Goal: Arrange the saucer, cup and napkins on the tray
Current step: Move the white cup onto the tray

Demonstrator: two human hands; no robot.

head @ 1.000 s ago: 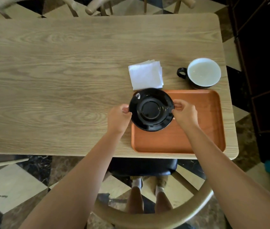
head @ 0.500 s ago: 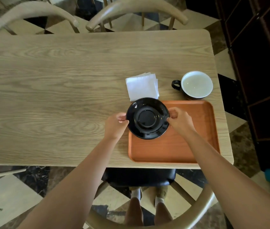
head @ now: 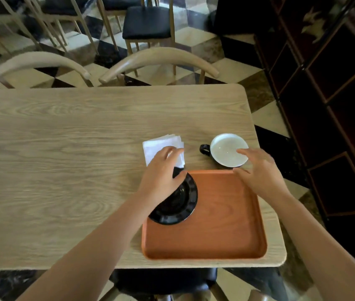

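Under the left hand (head: 163, 170) lies one black saucer (head: 178, 205), resting on the near-left corner of the single orange tray (head: 220, 231); its spread, empty fingers reach over one small stack of white napkins (head: 161, 146) on the table (head: 63, 159). Beyond the tray, the right hand (head: 259, 170) is open too, fingertips over the rim of one cup (head: 226, 152), gripping nothing.

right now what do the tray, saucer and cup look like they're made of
Tray: looks like wood, matte orange-brown, with faint grain; could be a printed laminate.
Saucer: probably glazed ceramic, glossy black with bright reflections.
Cup: likely ceramic too, black outside and handle, smooth white inside.
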